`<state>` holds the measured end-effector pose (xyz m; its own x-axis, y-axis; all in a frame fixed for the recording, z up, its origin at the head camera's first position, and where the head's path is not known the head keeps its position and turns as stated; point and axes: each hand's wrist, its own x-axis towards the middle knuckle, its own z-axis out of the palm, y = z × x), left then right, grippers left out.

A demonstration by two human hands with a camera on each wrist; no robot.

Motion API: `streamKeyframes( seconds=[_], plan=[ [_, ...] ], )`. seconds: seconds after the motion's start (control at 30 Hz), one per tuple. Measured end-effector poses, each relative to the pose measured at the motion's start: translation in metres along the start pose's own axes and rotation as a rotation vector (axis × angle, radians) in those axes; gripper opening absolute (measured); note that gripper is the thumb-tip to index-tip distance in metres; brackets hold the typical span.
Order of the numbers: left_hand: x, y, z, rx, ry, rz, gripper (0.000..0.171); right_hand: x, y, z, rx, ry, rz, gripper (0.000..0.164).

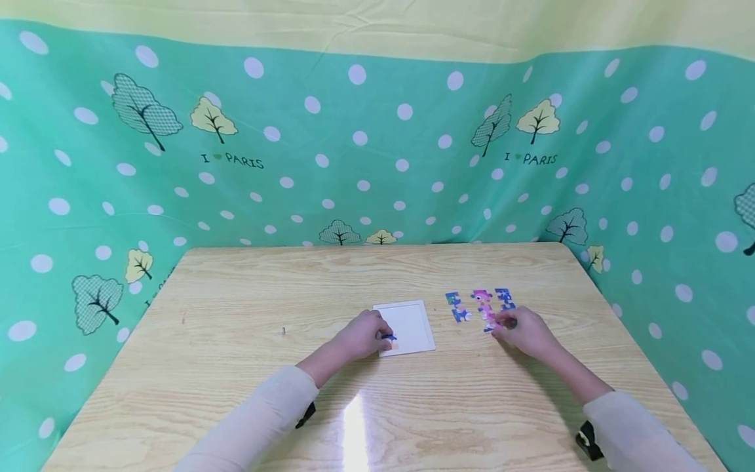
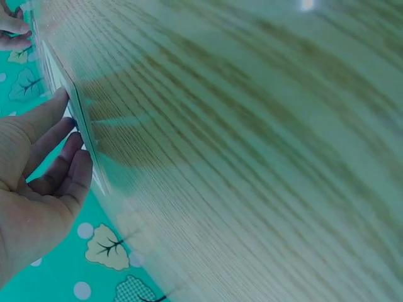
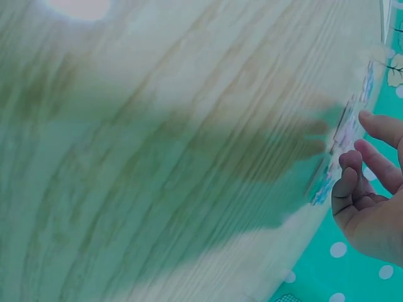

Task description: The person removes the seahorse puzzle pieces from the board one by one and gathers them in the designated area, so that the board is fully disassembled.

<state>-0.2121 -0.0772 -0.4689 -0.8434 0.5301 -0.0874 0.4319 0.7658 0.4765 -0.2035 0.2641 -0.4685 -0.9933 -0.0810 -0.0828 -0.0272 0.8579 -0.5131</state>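
Observation:
My left hand (image 1: 366, 334) pinches a small blue and beige jigsaw puzzle piece (image 1: 389, 338) at the near left corner of a white square puzzle tray (image 1: 407, 321). In the left wrist view, the fingertips of that hand (image 2: 47, 163) meet the tray's edge, and the piece is mostly hidden. Farther right, my right hand (image 1: 525, 331) has its thumb and forefinger at either side of a pink jigsaw puzzle piece (image 1: 500, 320). The right wrist view shows that hand (image 3: 371, 189) low over the pieces, its other fingers curled.
Around the right hand lie more jigsaw pieces: a blue and white column (image 1: 457, 307) to the left, a pink column (image 1: 481, 300) in the middle, a blue group (image 1: 504, 297) at the right. The wooden table (image 1: 248, 295) ends at a green dotted curtain (image 1: 330, 151).

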Motion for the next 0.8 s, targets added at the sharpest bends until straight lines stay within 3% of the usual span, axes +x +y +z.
streamKeyframes(
  seconds=[0.33,0.6,0.8],
  plan=[
    [0.0,0.0,0.0,-0.002,0.006,0.006,0.024,0.004,-0.017,0.003,0.13,0.009,-0.032,0.032],
    [-0.001,0.0,0.0,0.005,0.007,0.009,0.026,0.006,-0.034,0.012,0.234,-0.039,-0.081,0.035],
    [-0.001,0.0,0.0,0.012,0.012,0.022,0.025,0.007,-0.051,0.021,0.273,-0.069,-0.064,0.035]
  ],
)
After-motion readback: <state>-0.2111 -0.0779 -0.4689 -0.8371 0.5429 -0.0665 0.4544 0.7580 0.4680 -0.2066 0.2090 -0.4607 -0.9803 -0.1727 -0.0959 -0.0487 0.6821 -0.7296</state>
